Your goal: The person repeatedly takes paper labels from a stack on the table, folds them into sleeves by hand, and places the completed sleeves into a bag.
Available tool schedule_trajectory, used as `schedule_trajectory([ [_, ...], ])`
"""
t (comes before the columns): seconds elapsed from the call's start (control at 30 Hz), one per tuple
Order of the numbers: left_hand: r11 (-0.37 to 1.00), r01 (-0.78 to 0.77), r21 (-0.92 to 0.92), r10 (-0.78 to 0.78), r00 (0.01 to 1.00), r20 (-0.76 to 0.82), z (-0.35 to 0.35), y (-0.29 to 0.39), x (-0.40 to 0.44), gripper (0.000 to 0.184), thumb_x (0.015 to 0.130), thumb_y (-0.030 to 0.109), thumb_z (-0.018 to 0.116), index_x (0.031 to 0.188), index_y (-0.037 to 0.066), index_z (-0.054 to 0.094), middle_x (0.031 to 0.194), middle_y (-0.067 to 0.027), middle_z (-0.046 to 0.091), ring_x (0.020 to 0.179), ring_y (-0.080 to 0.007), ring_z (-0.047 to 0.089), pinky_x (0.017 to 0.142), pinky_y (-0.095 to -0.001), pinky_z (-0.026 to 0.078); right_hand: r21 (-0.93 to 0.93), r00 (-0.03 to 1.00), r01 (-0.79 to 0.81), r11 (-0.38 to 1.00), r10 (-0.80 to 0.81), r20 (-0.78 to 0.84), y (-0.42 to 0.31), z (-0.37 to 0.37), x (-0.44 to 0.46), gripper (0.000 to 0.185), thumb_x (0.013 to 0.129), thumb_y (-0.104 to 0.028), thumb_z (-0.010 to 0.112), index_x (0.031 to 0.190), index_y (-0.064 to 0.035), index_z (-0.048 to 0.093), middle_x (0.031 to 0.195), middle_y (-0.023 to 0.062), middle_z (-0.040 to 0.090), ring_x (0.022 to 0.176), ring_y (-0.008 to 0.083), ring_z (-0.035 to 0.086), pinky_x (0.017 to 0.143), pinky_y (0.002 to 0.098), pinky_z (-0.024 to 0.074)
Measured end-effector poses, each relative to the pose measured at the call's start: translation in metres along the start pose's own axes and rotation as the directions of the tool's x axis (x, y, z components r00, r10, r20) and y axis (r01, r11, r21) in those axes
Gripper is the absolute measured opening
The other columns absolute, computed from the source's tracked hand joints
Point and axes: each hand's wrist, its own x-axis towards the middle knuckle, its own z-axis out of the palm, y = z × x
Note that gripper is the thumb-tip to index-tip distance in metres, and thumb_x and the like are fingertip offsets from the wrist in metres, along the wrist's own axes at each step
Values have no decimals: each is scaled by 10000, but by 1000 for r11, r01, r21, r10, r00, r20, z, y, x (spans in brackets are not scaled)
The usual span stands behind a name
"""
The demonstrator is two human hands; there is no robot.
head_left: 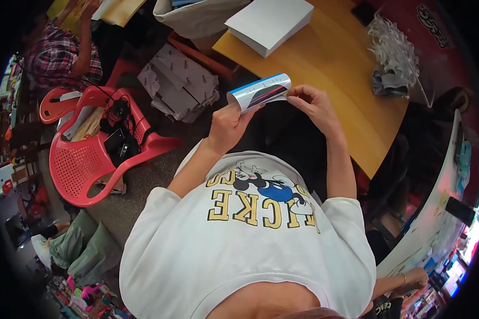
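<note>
A glossy printed sheet (pixel 261 91), blue along its far edge, is curled over between my two hands, above my lap at the near edge of the wooden table. My left hand (pixel 228 127) grips its left end from below, with the fingers partly hidden by the sheet. At the right end, my right hand (pixel 313 106) has its thumb and fingertips pressed together at the sheet's corner. Past the sheet, a thick stack of white paper (pixel 271 22) lies on the wooden table (pixel 330 64).
A red plastic chair (pixel 82 165) holding cables stands left, beside a wrapped bundle (pixel 178 82). White strips (pixel 394 48) lie at the table's right. A person in a plaid shirt (pixel 64 58) sits upper left; another person's forearm (pixel 391 284) shows lower right.
</note>
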Motion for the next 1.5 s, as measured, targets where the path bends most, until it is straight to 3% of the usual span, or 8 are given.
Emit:
schedule_trajectory([
  [0.07,998,-42,38,41,999,16,-1,-2,0,243,788,7,672,1024,-20,622,875,-170,661,743,-285,663,611,-298,523,-52,999,4,999,-2,41,3,-2,1,133,854,-120,638,909,0,625,812,-26,590,765,49,514,700,195,416],
  [0.23,980,-161,117,151,984,91,-9,-8,-2,252,764,27,696,1004,-12,629,861,-162,657,717,-296,651,592,-309,521,174,983,-127,976,100,156,3,-5,-4,149,818,-165,678,886,-37,643,789,-33,589,711,41,486,637,189,376],
  [0.47,951,-272,151,244,953,181,-18,3,3,267,751,29,701,1001,-22,623,838,-160,651,706,-292,646,601,-313,534,171,953,-233,957,190,236,11,-4,-5,173,805,-211,684,862,-51,651,735,-50,557,642,23,423,565,172,315],
  [0.73,943,-273,189,241,955,175,-21,3,2,284,749,23,700,1017,-25,620,869,-176,649,728,-297,651,613,-319,543,262,987,-163,951,153,56,12,-1,-6,188,807,-239,684,857,-58,669,713,-58,574,614,16,422,538,186,306],
  [1.03,947,-265,181,232,955,184,-21,1,-2,272,759,29,694,1015,-22,621,872,-169,651,730,-300,650,623,-323,543,108,988,-128,986,117,100,17,6,-4,196,813,-169,670,912,0,677,790,14,642,737,65,559,683,216,440],
  [1.27,957,-244,158,219,963,159,-20,-4,-5,231,751,30,709,962,-26,635,833,-154,655,701,-286,651,605,-319,522,12,995,-88,996,87,56,23,17,-3,163,822,-165,639,841,-4,653,725,-13,597,677,60,505,631,222,413],
  [1.47,918,-310,247,254,939,233,-23,-20,-8,272,742,31,713,995,-16,628,883,-149,651,706,-289,649,605,-321,534,30,993,-96,995,94,69,2,20,-16,147,831,-159,628,813,-13,624,709,-31,566,661,50,484,625,211,404],
  [1.5,897,-328,296,247,928,281,-23,-26,-10,283,734,31,717,998,-15,627,889,-147,650,699,-288,647,600,-321,536,120,989,-92,988,77,127,-7,23,-21,133,832,-146,624,812,-15,618,716,-33,564,668,45,490,627,204,406],
])
